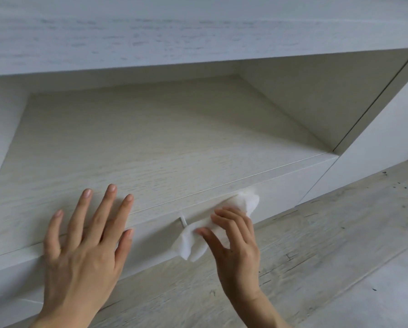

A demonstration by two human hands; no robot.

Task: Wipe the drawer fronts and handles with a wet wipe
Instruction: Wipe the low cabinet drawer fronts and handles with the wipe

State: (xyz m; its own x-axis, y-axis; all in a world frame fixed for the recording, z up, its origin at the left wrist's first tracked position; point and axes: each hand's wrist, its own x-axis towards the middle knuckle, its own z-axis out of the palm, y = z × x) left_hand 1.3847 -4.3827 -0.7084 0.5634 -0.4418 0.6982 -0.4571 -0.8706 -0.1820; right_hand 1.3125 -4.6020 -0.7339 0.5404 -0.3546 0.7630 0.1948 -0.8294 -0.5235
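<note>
R hand pinches wet wipe w/ thumb + fingers, pressing it over the handle on the drawer front. L hand open, flat, fingers spread, just left of handle, holding nothing.

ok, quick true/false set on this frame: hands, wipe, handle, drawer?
1. The right hand presses a white wet wipe on the drawer front. True.
2. The left hand holds a second wipe. False: it lies flat and open on the shelf surface above the drawer, holding nothing.
3. The wipe covers most of the handle, one end showing. True.
4. The drawer is pulled wide open. False: it looks shut.
5. The shelf holds books. False: nothing stands on it.
</note>
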